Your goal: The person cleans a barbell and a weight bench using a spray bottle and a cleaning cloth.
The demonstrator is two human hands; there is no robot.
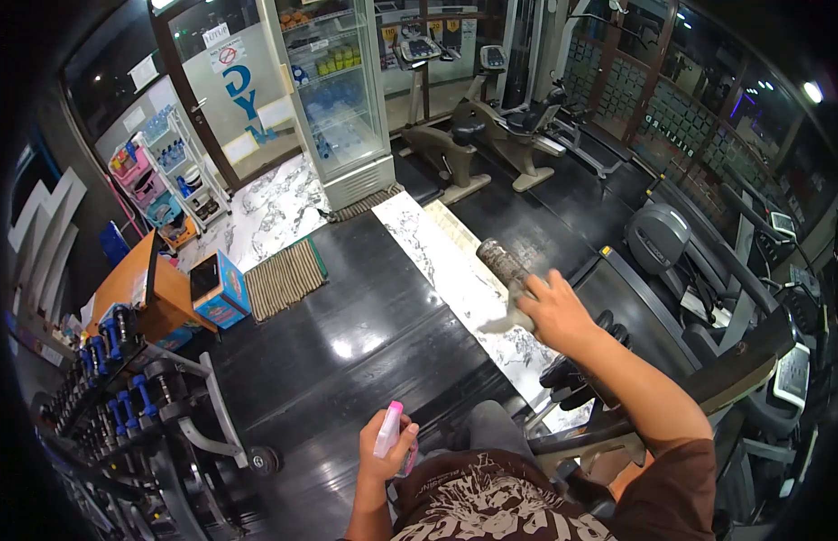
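Observation:
In my left hand [381,446], held low near my waist, is a small spray bottle [388,433] with a pink tip and a pale body. The fingers are wrapped round it. My right arm reaches forward, and my right hand [552,311] is closed on a grey cloth [514,317], part of which hangs below the fingers. Just beyond that hand is a worn, mottled cylindrical pad [503,260]. The cloth appears to touch its near end, though the fingers hide the contact.
Dumbbells [130,406] fill a rack at the left. A treadmill [631,316] and an elliptical machine [658,236] stand at the right. Exercise bikes [451,158] and a drinks fridge [338,99] are at the back. A striped mat [285,278] lies on the black floor.

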